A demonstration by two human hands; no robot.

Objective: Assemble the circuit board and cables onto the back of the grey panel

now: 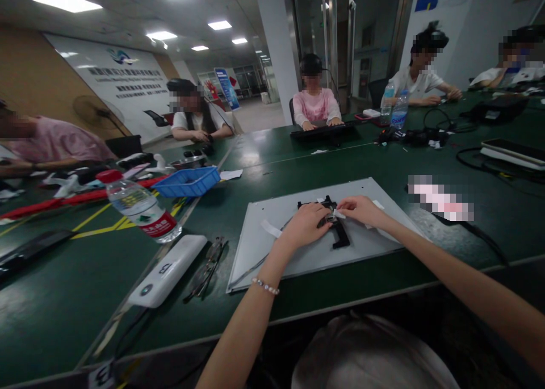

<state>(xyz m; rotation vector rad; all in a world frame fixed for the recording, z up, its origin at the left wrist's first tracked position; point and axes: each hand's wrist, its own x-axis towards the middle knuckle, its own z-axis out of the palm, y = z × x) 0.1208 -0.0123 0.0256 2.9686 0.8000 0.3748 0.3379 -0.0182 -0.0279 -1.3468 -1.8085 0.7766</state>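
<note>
A black frame-like part (340, 235) with projecting arms lies on a white board (255, 247) in front of me. My left hand (304, 225), with a beaded bracelet at the wrist, rests over the part's left side, fingers curled down onto it and hiding much of it. From the right, my right hand (361, 210) reaches in with thumb and fingers pinched on a small white strip (338, 213) at the part's middle. Both hands' fingertips nearly meet there. Another white strip (271, 228) lies on the board left of my left hand.
Left of the board are folded glasses (207, 268), a white power bank (168, 271), a red-capped water bottle (142, 210) and a blue tray (187, 183). A phone-like item (440, 199) with a cable lies to the right. Several people sit around the green table.
</note>
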